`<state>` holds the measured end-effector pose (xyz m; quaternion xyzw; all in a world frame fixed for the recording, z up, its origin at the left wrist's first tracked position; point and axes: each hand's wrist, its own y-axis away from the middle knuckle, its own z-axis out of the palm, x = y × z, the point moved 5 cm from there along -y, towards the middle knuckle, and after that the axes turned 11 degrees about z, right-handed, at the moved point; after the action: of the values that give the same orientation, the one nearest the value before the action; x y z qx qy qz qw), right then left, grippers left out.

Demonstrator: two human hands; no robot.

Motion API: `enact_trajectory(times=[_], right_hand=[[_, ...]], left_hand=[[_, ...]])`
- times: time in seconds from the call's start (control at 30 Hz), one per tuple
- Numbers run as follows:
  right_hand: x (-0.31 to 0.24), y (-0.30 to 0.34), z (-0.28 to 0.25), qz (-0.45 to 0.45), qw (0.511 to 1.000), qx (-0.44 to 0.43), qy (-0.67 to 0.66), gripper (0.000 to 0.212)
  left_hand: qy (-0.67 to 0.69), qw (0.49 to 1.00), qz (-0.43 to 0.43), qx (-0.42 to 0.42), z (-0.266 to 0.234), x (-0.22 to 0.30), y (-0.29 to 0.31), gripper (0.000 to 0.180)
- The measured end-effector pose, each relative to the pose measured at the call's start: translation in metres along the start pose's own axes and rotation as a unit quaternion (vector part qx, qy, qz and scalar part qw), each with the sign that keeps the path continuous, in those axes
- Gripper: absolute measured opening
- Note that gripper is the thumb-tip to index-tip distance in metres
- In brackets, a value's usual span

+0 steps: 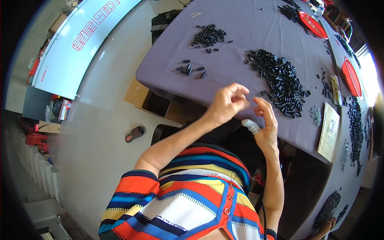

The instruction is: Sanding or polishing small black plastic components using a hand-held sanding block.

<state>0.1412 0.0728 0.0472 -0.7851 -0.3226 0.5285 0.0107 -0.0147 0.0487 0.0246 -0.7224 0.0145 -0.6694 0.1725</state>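
Observation:
At the near edge of the table, my left hand [229, 102] is raised with its fingers curled in toward the thumb. Whatever the fingertips may pinch is too small to make out. Close beside it is my right hand [267, 127], fingers bent and standing apart from the thumb, with nothing visible between them. A silvery wrapping [250, 126] covers the right thumb. Just beyond my hands lies a large pile of short black cylindrical parts [282, 82]. To the left are a few loose black parts [187, 70] and, farther back, a smaller pile of them [209, 36].
A purple-grey cloth covers the table [168, 66]. To the right lie a booklet [329, 130], small grey pieces [316, 115] and red trays [352, 78]. An open cardboard box [174, 110] stands below the table edge. Another person's hand [329, 226] reaches in at lower right.

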Motion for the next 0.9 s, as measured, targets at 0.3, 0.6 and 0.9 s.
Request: enact_trajectory(times=[0.3, 0.6, 0.9], right_hand=[[0.006, -0.001, -0.001, 0.080, 0.996, -0.004, -0.031, 0.031], [0.007, -0.001, 0.001, 0.079, 0.997, -0.010, -0.010, 0.027], [0.009, 0.000, 0.002, 0.092, 0.996, -0.014, -0.007, 0.031]], left_hand=[[-0.568, 0.779, 0.257, 0.067, -0.093, 0.009, -0.028, 0.012], [-0.633, 0.742, 0.195, 0.099, -0.125, -0.024, -0.029, 0.041], [-0.567, 0.808, 0.149, 0.055, -0.134, -0.033, -0.036, 0.043]])
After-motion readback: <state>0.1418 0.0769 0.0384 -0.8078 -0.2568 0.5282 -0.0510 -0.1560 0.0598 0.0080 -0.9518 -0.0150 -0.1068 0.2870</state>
